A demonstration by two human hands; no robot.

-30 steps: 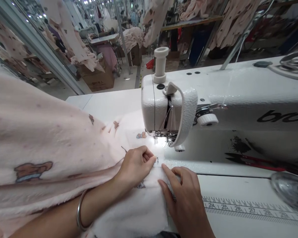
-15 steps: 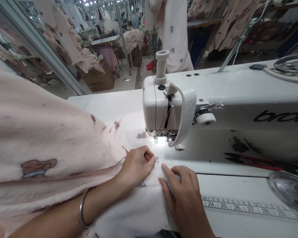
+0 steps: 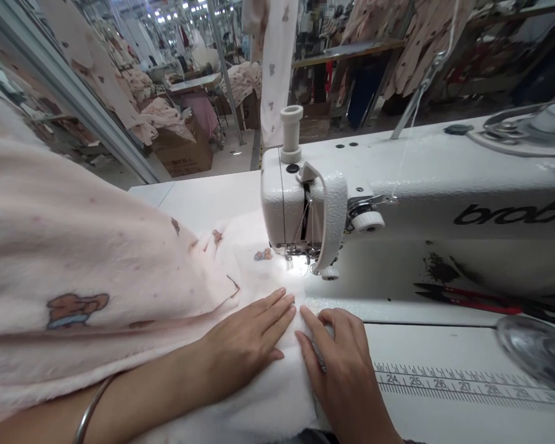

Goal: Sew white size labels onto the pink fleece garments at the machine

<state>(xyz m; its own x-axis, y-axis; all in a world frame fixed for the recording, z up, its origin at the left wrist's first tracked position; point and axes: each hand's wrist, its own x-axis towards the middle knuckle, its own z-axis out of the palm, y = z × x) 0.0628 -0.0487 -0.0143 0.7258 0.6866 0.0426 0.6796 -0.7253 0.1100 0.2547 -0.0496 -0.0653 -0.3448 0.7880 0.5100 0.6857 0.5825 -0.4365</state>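
My left hand (image 3: 250,333) lies flat on the pale pink fleece fabric (image 3: 152,271), fingers stretched toward the needle area of the white sewing machine (image 3: 300,203). The fabric carries small bear prints and runs under the presser foot (image 3: 290,262). At the fabric's right edge rests my right hand (image 3: 342,357), its index finger and thumb touching the cloth. Its other fingers curl around a small metal tool (image 3: 322,361), mostly hidden, whose kind I cannot make out. A label seen earlier is now almost wholly covered by my left fingertips.
Red-handled scissors (image 3: 462,299) lie right of the needle, under the machine arm. A clear round dish (image 3: 534,351) stands near a printed ruler scale (image 3: 457,385) on the table. Behind are a metal post (image 3: 78,92), a cardboard box (image 3: 185,148) and heaps of pink garments.
My left hand has gone from a pinch at the label to lying flat over it. The right hand stays almost in place. A hanging fabric piece behind the machine has shifted left.
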